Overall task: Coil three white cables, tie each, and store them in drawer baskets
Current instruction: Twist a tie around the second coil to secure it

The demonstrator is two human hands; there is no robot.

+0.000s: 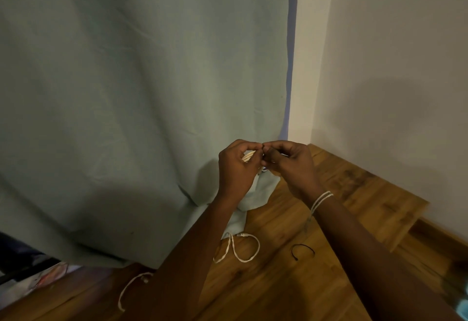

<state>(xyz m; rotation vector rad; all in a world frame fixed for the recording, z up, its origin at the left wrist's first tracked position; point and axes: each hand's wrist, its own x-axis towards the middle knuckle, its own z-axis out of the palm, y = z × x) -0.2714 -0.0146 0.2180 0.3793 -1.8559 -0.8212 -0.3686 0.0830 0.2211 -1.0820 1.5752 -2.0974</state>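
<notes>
Cable (248, 156), white and gathered into a few strands, sat in the left hand (236, 166), held up above the floor (286, 293) in front of the curtain (141, 108). The left fingers were curled round the bundle, with thumb and forefinger pinched together at its top. The right hand (291, 163) met the left there, its fingertips closed in a pinch against the left fingertips; whatever it pinched was too small and too hidden to tell, though a little of the white strands showed behind its fingers. A white cord bracelet (321, 201) circled the right wrist.

A second cable (240, 248) lay loose on the floor below the hands, near the curtain's hem, bent into an open loop with its plug end at the top. A third cable (131, 289) lay further toward the floor's near left edge, partly hidden behind the left forearm, curving in a long arc. A short black tie (302, 251) lay on the floor to the right of the second cable, between the two forearms and apart from both cables.

The curtain hung down to the floor and folded onto it under the hands. A pale wall (392, 67) met the floor along the right edge.
</notes>
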